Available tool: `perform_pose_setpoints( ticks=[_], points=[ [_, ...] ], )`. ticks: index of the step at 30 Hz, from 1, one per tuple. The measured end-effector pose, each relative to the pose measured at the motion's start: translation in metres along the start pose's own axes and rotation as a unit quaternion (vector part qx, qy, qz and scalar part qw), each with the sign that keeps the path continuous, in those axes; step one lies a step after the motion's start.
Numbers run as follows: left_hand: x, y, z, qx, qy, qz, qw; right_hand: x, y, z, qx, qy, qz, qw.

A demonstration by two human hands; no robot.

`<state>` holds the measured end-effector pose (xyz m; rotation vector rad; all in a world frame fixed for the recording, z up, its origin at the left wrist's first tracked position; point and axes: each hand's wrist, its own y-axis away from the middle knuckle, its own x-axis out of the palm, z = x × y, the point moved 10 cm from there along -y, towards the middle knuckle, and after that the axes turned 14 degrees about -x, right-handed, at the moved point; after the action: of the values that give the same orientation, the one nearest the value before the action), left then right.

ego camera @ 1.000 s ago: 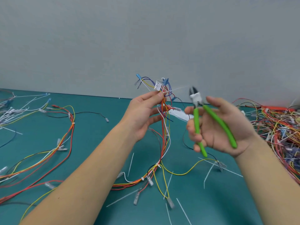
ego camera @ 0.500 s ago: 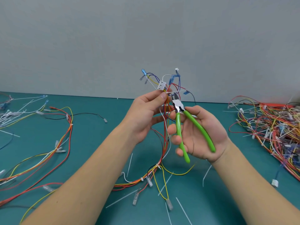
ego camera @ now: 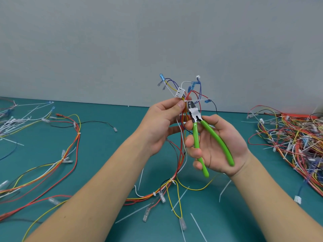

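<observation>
My left hand point(ego camera: 162, 123) pinches a bundle of coloured wires point(ego camera: 181, 149) just below a white connector point(ego camera: 180, 92), holding it upright above the green table point(ego camera: 104, 154). My right hand point(ego camera: 216, 145) grips green-handled cutters point(ego camera: 206, 137), fingers curled round the left handle. The cutter jaws point(ego camera: 191, 105) sit at a white cable tie point(ego camera: 195, 101) that wraps the bundle beside my left thumb. The bundle's lower end trails down onto the table.
A big tangle of wire harnesses point(ego camera: 293, 142) fills the right side of the table. More harnesses point(ego camera: 52, 154) loop across the left. Cut cable tie tails point(ego camera: 225, 189) lie scattered near the front. A grey wall stands behind.
My right hand has brought the cutters left from open air to the bundle, and the jaws now sit at the cable tie. My left hand has kept its hold, raised slightly.
</observation>
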<state>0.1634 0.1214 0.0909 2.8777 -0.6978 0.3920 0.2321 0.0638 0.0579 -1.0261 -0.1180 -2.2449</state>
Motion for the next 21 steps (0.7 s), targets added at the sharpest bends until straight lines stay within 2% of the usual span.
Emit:
perform_pose_setpoints(
  ticks=[21],
  points=[
    [0.0033, 0.0013, 0.0029, -0.012, -0.004, 0.015, 1.000, 0.0029, 0.0007, -0.0038, 0.006, -0.029, 0.008, 1.000]
  ],
)
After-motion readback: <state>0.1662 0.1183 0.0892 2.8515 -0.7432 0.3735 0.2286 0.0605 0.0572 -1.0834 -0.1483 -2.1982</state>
